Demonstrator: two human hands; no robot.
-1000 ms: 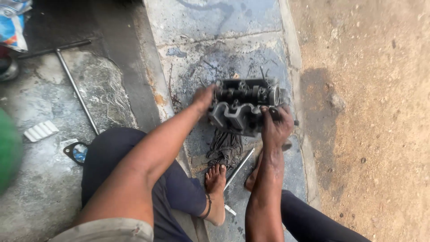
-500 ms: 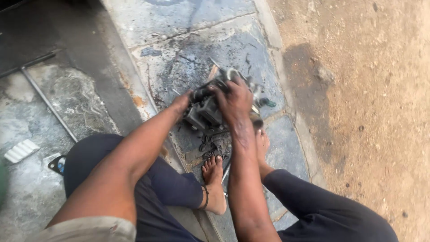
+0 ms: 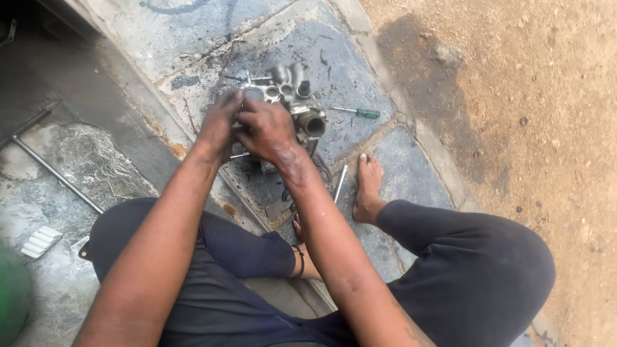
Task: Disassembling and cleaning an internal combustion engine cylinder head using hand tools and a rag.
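Ground: stained concrete slab (image 3: 385, 90) fills the centre; bare dirt (image 3: 533, 128) runs along from 1 to 4 o'clock. Person seated on the slab, dark trousers, knees apart, one bare foot (image 3: 367, 187) planted at 5 o'clock of the work.

Work piece: grimy cast metal engine part (image 3: 297, 103) with several round ports, sitting on the slab just above frame centre. Compared with half a second ago it has been turned: the large round port now faces 4 o'clock and the upper ports stand clear, where the hands covered most of it before.

Hands: both oily. Left hand (image 3: 220, 121) is at the part's 9 o'clock side, fingers curled onto its edge. Right hand (image 3: 267, 128) lies across the near face, fingers wrapped on the casting. Both hold it; judged a re-grip after turning, so the part is being positioned rather than taken apart.

Smaller items: long metal rod (image 3: 54, 172) at 9 o'clock; green-handled screwdriver (image 3: 357, 112) at 3 o'clock of the part, apart from it; small metal bar (image 3: 340, 184) beside the foot; white ribbed block (image 3: 40, 241) at 8 o'clock.
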